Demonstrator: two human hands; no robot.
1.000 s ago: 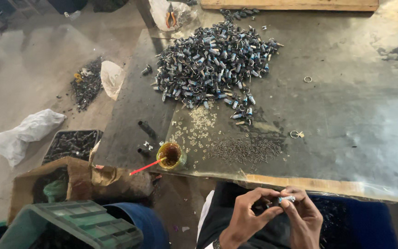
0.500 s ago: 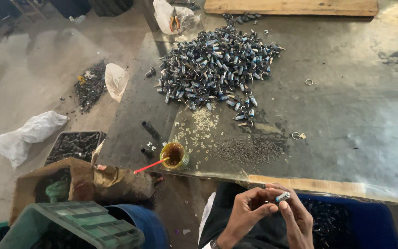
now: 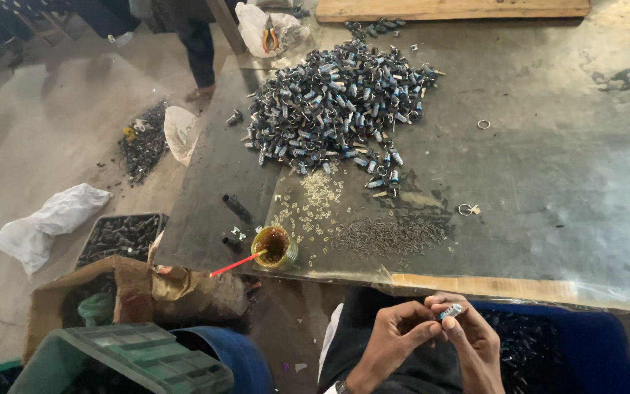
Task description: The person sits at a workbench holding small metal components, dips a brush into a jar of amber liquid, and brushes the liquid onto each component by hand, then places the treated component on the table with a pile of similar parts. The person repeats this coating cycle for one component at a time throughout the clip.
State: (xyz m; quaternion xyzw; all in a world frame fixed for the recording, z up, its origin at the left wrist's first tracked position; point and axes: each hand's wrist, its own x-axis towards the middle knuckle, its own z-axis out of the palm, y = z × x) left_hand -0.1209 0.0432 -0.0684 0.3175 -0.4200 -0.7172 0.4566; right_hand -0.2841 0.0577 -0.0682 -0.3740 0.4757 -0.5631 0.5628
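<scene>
far left on the concrete floor there was a crumpled white plastic bag (image 3: pixel 47 222), then a shallow dark tray (image 3: pixel 122 235) full of small dark metal bits, a torn cardboard box (image 3: pixel 103 288) and a green plastic crate (image 3: pixel 140 357) down in the corner. on the dull, scuffed worktable (image 3: pixel 563 168) sat a little grimy round cup (image 3: pixel 274 246) with amber goo and a red stick (image 3: pixel 236 264) poking out of it. behind that, a big heap of small blue-and-silver cylindrical parts (image 3: pixel 340 102), plus a scatter of tiny pale rings (image 3: pixel 315 201) and a patch of dark pins (image 3: pixel 388 235). down at the near edge, the left hand (image 3: pixel 395 335) was curled with fingertips pressed against the right hand (image 3: pixel 472 341), which was pinching one small silvery cylinder (image 3: pixel 451 311) between thumb and fingers, just above a blue bin (image 3: pixel 585 346) holding more dark parts.
</scene>
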